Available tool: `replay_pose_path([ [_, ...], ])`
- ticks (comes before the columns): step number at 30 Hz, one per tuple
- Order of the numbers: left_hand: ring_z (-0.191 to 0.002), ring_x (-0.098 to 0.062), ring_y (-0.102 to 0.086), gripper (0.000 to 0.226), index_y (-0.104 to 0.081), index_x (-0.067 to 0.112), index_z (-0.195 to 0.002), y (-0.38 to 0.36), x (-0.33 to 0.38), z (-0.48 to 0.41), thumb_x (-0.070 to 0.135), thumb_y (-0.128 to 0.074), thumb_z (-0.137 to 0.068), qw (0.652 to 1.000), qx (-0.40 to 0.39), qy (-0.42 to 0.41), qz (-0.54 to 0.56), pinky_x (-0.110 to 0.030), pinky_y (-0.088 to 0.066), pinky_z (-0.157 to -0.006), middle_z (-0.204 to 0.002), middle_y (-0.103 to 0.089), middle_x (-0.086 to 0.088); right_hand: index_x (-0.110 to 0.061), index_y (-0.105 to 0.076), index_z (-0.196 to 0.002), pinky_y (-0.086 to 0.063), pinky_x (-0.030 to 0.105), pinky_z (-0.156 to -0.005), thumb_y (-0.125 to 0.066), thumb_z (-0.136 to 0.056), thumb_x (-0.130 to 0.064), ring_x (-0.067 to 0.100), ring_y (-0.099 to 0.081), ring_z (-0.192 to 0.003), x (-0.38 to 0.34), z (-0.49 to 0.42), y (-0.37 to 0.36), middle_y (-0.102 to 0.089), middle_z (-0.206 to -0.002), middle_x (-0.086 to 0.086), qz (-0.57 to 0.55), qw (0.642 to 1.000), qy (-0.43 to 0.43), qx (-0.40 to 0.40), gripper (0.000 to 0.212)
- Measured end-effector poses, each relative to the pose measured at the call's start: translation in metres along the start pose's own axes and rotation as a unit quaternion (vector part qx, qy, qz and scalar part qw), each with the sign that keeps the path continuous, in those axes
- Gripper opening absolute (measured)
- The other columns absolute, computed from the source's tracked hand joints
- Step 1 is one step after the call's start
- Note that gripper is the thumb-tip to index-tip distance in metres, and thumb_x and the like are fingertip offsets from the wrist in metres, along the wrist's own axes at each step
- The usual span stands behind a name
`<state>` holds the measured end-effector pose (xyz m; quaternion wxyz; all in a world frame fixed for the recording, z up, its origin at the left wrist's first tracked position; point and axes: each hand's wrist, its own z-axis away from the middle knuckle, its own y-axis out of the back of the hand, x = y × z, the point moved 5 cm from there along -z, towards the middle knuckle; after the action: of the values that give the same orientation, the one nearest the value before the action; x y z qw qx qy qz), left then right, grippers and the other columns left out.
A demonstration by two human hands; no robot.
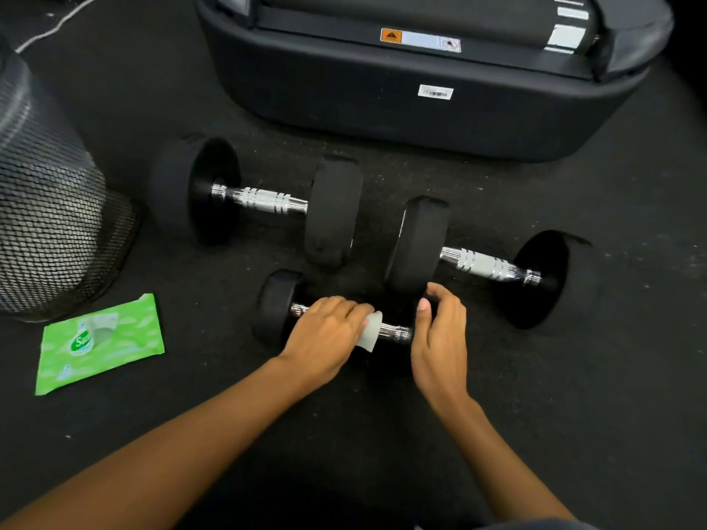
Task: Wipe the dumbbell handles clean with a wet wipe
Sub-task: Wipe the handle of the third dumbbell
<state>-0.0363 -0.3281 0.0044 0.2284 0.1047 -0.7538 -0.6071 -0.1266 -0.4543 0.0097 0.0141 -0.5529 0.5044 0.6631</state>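
Observation:
Three black dumbbells with chrome handles lie on the dark floor. The small dumbbell is nearest me. My left hand wraps a white wet wipe around its handle. My right hand rests on the small dumbbell's right end and hides that weight. Its fingers are curved and hold nothing that I can see. A large dumbbell lies behind at the left. Another large dumbbell lies at the right.
A green pack of wet wipes lies on the floor at the left. A black mesh bin stands behind it. The black base of a large machine fills the back. A white cable runs at the far left.

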Motion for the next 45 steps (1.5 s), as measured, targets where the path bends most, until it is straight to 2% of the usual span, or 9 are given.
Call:
replay_pose_path([
  [8,-0.079,-0.024,-0.065,0.050,-0.066,0.005,-0.095,-0.016,0.037,-0.018,0.005,-0.079,-0.047,0.997,-0.055,-0.012,0.046,-0.029,-0.055,-0.074,-0.087,-0.068,-0.007,-0.018,-0.051,-0.109,-0.036,0.015,-0.087,-0.035,-0.096,-0.032,0.000,-0.043,-0.109,0.002,0.006,-0.003,-0.051,-0.118,-0.006,-0.006,0.999,0.019,0.028,0.025],
  [12,-0.085,-0.017,-0.063,0.030,-0.065,0.013,-0.103,-0.016,0.028,-0.012,0.017,-0.068,-0.074,0.998,-0.014,-0.058,0.015,-0.028,-0.047,-0.083,-0.094,-0.068,-0.001,-0.017,-0.053,-0.111,-0.032,0.008,-0.086,-0.028,-0.094,-0.039,-0.004,-0.041,-0.105,0.003,0.011,-0.001,-0.052,-0.113,-0.006,0.011,0.999,0.041,0.030,0.038],
  [15,-0.073,-0.014,-0.063,0.022,-0.068,0.016,-0.091,-0.009,0.015,-0.010,0.022,-0.047,-0.089,0.998,0.004,-0.062,-0.003,-0.029,-0.052,-0.073,-0.080,-0.068,0.003,-0.016,-0.056,-0.118,-0.027,0.004,-0.092,-0.029,-0.095,-0.036,-0.001,-0.040,-0.112,0.004,0.014,-0.002,-0.052,-0.118,-0.004,0.033,0.998,0.055,0.027,0.041],
  [17,-0.061,-0.014,-0.061,0.004,-0.068,0.016,-0.079,-0.005,0.014,-0.013,0.017,-0.065,-0.079,0.997,-0.014,-0.060,-0.035,-0.028,-0.053,-0.062,-0.068,-0.065,0.003,-0.014,-0.057,-0.120,-0.030,0.009,-0.095,-0.030,-0.096,-0.035,0.004,-0.043,-0.116,0.004,0.015,-0.003,-0.053,-0.121,-0.003,0.036,0.997,0.056,0.032,0.042],
  [23,-0.072,-0.028,-0.062,0.015,-0.063,0.008,-0.088,-0.019,0.035,-0.023,0.017,-0.051,-0.089,0.998,-0.069,0.007,0.004,-0.037,-0.048,-0.071,-0.079,-0.066,-0.010,-0.008,-0.058,-0.122,-0.033,0.024,-0.104,-0.031,-0.096,-0.029,0.013,-0.046,-0.121,0.002,0.013,-0.005,-0.058,-0.123,0.004,0.027,0.996,0.066,0.044,0.043],
  [27,-0.085,-0.018,-0.063,0.029,-0.060,0.013,-0.112,-0.024,0.028,-0.013,0.021,-0.061,-0.085,0.998,-0.038,-0.059,0.006,-0.032,-0.050,-0.081,-0.097,-0.068,-0.002,-0.007,-0.059,-0.122,-0.034,0.030,-0.106,-0.032,-0.096,-0.028,0.016,-0.046,-0.124,0.000,0.016,-0.005,-0.059,-0.124,0.005,0.023,0.996,0.076,0.047,0.043],
  [34,-0.062,-0.025,-0.062,0.044,-0.065,0.010,-0.081,-0.012,0.015,-0.018,0.024,-0.025,-0.092,0.998,-0.048,-0.025,-0.037,-0.034,-0.050,-0.067,-0.070,-0.066,-0.005,-0.008,-0.060,-0.120,-0.034,0.022,-0.103,-0.034,-0.095,-0.026,0.013,-0.048,-0.119,0.000,0.014,-0.004,-0.059,-0.120,0.003,0.026,0.995,0.078,0.049,0.041],
  [40,-0.097,-0.026,-0.058,0.030,-0.056,0.009,-0.107,-0.016,0.032,-0.033,0.022,-0.030,-0.100,0.988,-0.142,-0.053,-0.031,-0.038,-0.039,-0.091,-0.107,-0.062,-0.008,-0.008,-0.062,-0.117,-0.036,0.021,-0.099,-0.033,-0.096,-0.026,0.011,-0.049,-0.114,0.000,0.010,-0.002,-0.060,-0.116,0.003,0.028,0.995,0.091,0.039,0.040],
  [45,-0.098,-0.027,-0.061,0.032,-0.055,0.011,-0.109,-0.018,0.017,-0.040,0.025,-0.027,-0.101,0.974,-0.201,-0.022,-0.102,-0.038,-0.040,-0.085,-0.109,-0.064,-0.007,-0.007,-0.062,-0.116,-0.038,0.027,-0.100,-0.031,-0.096,-0.026,0.013,-0.050,-0.113,0.000,0.009,-0.003,-0.061,-0.115,0.004,0.044,0.994,0.094,0.038,0.041],
])
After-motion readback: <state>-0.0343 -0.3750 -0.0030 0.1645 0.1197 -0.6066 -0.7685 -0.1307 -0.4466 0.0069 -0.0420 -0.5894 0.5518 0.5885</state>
